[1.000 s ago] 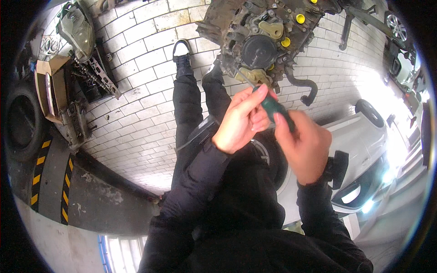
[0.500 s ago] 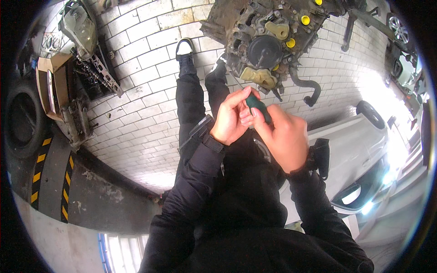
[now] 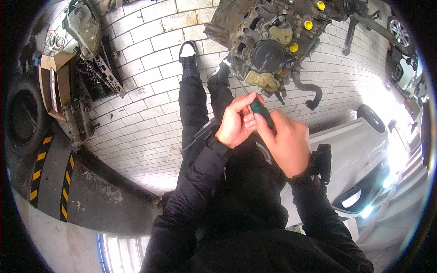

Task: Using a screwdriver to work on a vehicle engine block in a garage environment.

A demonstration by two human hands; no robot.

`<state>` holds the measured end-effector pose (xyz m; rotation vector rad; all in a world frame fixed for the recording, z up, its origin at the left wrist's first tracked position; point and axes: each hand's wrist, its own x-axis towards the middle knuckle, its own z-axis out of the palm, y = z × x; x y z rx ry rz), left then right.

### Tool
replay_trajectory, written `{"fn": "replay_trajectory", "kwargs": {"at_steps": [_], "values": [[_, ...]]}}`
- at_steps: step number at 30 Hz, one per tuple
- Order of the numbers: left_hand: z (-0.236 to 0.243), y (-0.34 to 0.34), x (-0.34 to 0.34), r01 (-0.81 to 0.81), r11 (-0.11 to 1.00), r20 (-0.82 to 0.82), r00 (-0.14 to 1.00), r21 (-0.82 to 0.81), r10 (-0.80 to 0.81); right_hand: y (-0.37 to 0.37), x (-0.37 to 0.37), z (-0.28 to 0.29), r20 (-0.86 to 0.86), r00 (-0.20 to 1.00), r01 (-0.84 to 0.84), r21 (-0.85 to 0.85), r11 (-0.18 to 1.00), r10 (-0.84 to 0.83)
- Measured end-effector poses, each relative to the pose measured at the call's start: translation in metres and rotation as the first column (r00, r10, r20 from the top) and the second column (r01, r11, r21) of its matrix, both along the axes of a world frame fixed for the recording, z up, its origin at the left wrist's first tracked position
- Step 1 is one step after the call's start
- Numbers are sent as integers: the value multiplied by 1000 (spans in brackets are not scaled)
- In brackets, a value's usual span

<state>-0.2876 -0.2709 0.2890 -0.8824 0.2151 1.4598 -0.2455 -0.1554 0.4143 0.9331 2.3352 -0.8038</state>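
Observation:
A screwdriver with a dark green handle (image 3: 260, 109) is held between my two hands in front of my body. My right hand (image 3: 287, 141) wraps round the back of the handle. At its front end, my left hand (image 3: 234, 123) closes its thumb and fingers on the tool. The thin metal shaft slants up and left from the handle, partly hidden by my left fingers. Beyond my hands stands a dirty engine (image 3: 248, 50) with a round black cover (image 3: 268, 56), a tan plastic piece (image 3: 262, 81) and several yellow caps (image 3: 307, 25). The screwdriver looks apart from the engine.
A curved black hose (image 3: 309, 93) sticks out from the engine's right side. On the left lie a headlight (image 3: 84, 29), a cardboard box (image 3: 58, 86) and a tire (image 3: 22, 118). A white car (image 3: 350, 154) stands at right. White brick-pattern tiles (image 3: 154, 59) cover the floor.
The whole view has shifted slightly, so the engine, floor and hands sit a little lower and further right. Both hands keep their hold on the screwdriver.

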Motion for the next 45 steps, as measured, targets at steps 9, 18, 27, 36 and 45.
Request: {"fn": "replay_trajectory", "kwargs": {"at_steps": [9, 18, 27, 36, 45], "values": [[2, 3, -2, 25, 999, -36, 999, -29, -26, 1, -5, 5, 24, 1000, -4, 10, 1000, 4], [-2, 0, -2, 28, 999, -28, 999, -25, -29, 0, -7, 2, 2, 998, 69, -13, 998, -69], [-2, 3, 0, 30, 999, -43, 999, -40, -32, 2, -7, 3, 43, 999, 31, -12, 999, -31], [2, 4, -1, 130, 980, -98, 984, -153, -146, -6, -9, 4, -57, 997, 37, -89, 995, -43], [-1, 13, 8, 52, 976, -187, 978, -213, -92, -2, -8, 1, -92, 996, 12, -15, 1000, -14]]}}
